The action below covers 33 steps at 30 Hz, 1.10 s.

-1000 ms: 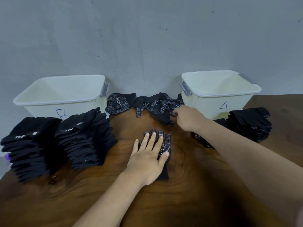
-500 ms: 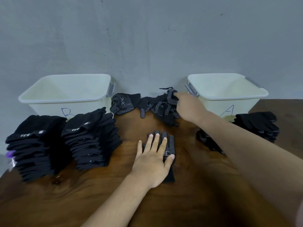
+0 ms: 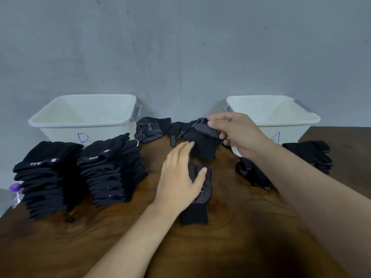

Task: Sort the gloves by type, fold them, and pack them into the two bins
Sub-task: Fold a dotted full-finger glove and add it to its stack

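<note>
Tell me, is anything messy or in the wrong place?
Only the loose dotted gloves heaped between bin B and bin A look jumbled; the folded glove stacks sit neat.

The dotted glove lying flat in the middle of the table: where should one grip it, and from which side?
Probably the plain cuff, pinched from the near side. The glove lies flat, fingers pointing away and partly covered by the left hand, so the cuff is its free, nearest end.
</note>
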Motion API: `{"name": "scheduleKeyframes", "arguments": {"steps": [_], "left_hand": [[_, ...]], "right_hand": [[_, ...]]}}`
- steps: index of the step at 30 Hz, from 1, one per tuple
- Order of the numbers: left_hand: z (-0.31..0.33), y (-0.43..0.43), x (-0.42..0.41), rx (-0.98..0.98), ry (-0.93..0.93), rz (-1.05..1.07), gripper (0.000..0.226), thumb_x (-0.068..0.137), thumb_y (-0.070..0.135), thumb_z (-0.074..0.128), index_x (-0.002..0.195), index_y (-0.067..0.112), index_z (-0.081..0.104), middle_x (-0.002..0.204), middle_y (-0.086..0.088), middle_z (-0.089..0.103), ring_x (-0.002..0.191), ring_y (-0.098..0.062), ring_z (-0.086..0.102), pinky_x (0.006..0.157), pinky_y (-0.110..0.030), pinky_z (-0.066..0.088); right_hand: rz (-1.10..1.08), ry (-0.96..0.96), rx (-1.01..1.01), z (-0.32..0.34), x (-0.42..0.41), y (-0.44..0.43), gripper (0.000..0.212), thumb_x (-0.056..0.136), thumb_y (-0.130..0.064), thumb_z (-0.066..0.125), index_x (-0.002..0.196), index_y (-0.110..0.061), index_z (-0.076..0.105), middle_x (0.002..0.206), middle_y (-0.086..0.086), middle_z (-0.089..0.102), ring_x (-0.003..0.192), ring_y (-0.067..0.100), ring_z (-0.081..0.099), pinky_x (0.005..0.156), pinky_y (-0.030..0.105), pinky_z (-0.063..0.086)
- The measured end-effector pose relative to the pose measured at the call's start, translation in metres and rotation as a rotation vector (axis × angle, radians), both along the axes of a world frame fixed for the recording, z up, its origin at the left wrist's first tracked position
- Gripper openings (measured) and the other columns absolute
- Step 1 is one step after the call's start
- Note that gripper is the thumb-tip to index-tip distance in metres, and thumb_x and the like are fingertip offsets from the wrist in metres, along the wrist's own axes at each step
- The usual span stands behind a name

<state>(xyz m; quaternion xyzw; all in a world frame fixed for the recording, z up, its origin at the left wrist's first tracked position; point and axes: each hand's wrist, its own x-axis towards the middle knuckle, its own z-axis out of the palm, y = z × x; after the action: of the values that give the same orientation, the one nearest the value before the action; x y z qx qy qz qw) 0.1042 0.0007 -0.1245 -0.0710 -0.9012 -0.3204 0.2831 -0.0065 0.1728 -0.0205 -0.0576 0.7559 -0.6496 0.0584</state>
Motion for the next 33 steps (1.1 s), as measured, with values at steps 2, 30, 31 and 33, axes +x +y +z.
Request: {"name": "scheduleKeyframes", "arguments": {"steps": [2, 30, 31, 33], "left_hand": [[0.003, 0.002, -0.002, -0.144, 0.094, 0.037, 0.073, 0.093, 0.035, 0.076, 0.156, 0.017, 0.044, 0.156, -0.007, 0.043, 0.148, -0.025, 0.039, 0.123, -0.040, 0.035], [-0.032, -0.043, -0.019, 0.041, -0.249, 0.081, 0.015, 0.105, 0.042, 0.057, 0.099, 0.029, 0.062, 0.099, 0.015, 0.055, 0.098, -0.011, 0.052, 0.090, -0.040, 0.051], [-0.033, -0.044, -0.021, 0.042, -0.254, 0.089, 0.017, 0.105, 0.042, 0.058, 0.096, 0.028, 0.061, 0.097, 0.014, 0.055, 0.097, -0.012, 0.052, 0.089, -0.041, 0.050], [-0.037, -0.046, -0.023, 0.075, -0.259, 0.095, 0.020, 0.104, 0.042, 0.059, 0.092, 0.026, 0.059, 0.095, 0.013, 0.054, 0.095, -0.013, 0.051, 0.089, -0.042, 0.050]], "right_hand": [[0.025, -0.120, -0.090, -0.004, 0.007, 0.001, 0.015, 0.095, -0.019, 0.078, 0.110, -0.019, 0.080, 0.073, -0.008, 0.068, 0.052, 0.003, 0.051, 0.046, 0.017, 0.042], [0.274, -0.076, 0.176, -0.006, -0.060, -0.104, 0.019, 0.106, -0.017, 0.056, 0.113, -0.018, 0.073, 0.100, 0.004, 0.072, 0.068, 0.017, 0.073, 0.058, 0.025, 0.057], [0.323, -0.055, 0.285, -0.008, -0.066, -0.112, 0.021, 0.106, -0.018, 0.053, 0.116, -0.021, 0.071, 0.101, 0.003, 0.074, 0.069, 0.018, 0.074, 0.057, 0.025, 0.057], [0.392, 0.004, 0.521, -0.018, -0.078, -0.123, 0.027, 0.104, -0.016, 0.049, 0.121, -0.025, 0.068, 0.101, 0.001, 0.078, 0.070, 0.019, 0.077, 0.056, 0.025, 0.055]]}}
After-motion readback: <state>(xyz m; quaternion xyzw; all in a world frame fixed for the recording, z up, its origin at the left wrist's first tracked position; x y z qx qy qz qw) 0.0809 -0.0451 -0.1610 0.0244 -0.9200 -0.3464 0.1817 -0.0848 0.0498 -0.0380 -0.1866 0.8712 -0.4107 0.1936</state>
